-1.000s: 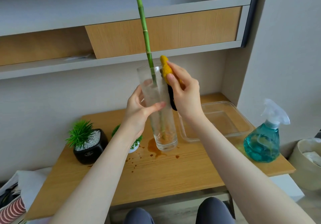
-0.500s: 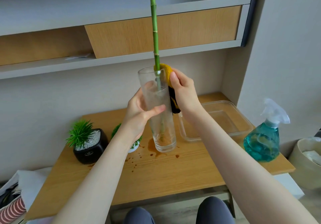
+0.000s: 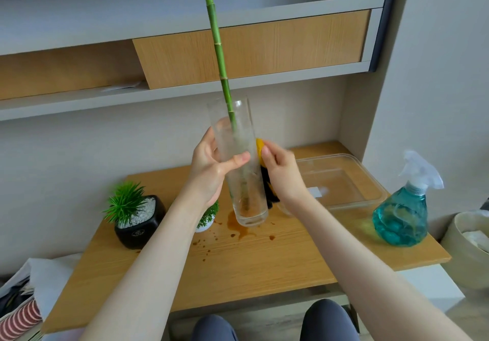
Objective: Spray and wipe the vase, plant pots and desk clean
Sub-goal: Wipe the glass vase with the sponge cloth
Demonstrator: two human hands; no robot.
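Both hands flank the vase [image 3: 239,171]: left hand [image 3: 211,171] gripping it, right hand [image 3: 280,174] pinching the cloth [image 3: 260,147].

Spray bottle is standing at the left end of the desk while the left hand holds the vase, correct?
Not quite. In the head view the spray bottle stands at the right end of the desk. The left hand does hold the vase.

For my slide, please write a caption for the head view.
Left hand holds a glass vase with a green stalk; right hand wipes it with a cloth.
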